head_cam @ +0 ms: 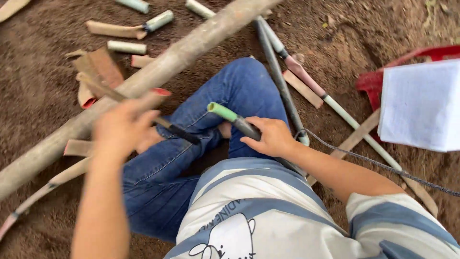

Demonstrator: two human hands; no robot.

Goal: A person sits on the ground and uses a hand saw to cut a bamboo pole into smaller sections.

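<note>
Head view shows my right hand (270, 136) with fingers clamped on a green-tipped dark tool handle (235, 120), while my blurred left hand (125, 128) grips a thin split bamboo strip (103, 88), braced over my blue-jeaned knee (239, 88) for support.

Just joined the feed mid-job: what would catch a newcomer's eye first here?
A long pale pole cuts diagonally across the dirt ground. The right hand grips a green-tipped stalk over the blue-jeaned knee, while the blurred left hand holds a thin dark-ended stick. Cut stalk pieces lie scattered top left.
</note>
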